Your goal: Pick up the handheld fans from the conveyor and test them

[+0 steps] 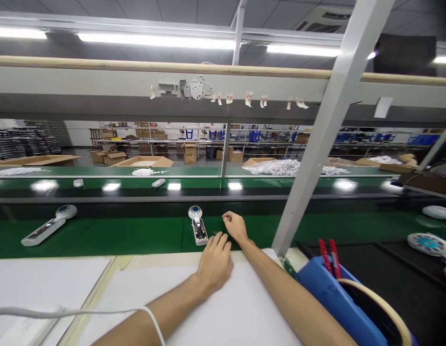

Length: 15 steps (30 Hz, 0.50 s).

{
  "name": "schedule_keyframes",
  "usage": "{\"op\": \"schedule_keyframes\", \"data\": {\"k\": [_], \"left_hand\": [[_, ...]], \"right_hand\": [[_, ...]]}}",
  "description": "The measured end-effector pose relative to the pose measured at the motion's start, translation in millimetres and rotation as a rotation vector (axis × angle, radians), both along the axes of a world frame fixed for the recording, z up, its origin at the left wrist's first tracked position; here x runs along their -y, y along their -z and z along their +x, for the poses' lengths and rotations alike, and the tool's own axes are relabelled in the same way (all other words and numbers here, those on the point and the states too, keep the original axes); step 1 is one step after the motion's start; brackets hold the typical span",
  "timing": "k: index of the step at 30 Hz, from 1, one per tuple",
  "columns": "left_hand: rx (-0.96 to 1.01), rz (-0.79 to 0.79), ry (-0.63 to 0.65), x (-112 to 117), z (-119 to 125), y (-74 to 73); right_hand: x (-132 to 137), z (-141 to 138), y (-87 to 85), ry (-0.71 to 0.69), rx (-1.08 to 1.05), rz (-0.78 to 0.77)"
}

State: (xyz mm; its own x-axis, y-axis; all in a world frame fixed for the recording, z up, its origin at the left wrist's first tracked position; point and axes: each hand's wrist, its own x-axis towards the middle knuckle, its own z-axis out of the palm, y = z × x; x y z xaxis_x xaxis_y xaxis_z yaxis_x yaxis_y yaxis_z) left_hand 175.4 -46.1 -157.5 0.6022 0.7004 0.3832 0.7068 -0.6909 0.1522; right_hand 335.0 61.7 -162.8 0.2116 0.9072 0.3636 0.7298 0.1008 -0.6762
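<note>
A white handheld device (198, 229) lies on the green conveyor belt, its round head with a ring of dark spots pointing away and its handle showing bare electronics. Beside the handle's near end is my left hand (215, 262), back up, fingers stretched forward and slightly apart over the belt's edge; its thumb is hidden. My right hand (236, 227) hovers over the belt to the right of the device, its fingers curled in. Anything inside those curled fingers is too small or hidden to make out.
A similar device (48, 226) lies on the belt at left. At right, a slanted metal post (316, 144) rises beside a blue bin (338, 298) holding red-handled tools (330, 259) and a tape roll (379, 305). A white cable (100, 311) crosses my left forearm.
</note>
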Motion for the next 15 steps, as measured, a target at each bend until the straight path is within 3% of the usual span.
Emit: {"op": "schedule_keyframes", "data": {"k": [15], "left_hand": [[-0.070, -0.047, -0.004, 3.0, -2.9, -7.9]], "right_hand": [[3.5, -9.2, 1.1, -0.047, -0.018, -0.001]]}}
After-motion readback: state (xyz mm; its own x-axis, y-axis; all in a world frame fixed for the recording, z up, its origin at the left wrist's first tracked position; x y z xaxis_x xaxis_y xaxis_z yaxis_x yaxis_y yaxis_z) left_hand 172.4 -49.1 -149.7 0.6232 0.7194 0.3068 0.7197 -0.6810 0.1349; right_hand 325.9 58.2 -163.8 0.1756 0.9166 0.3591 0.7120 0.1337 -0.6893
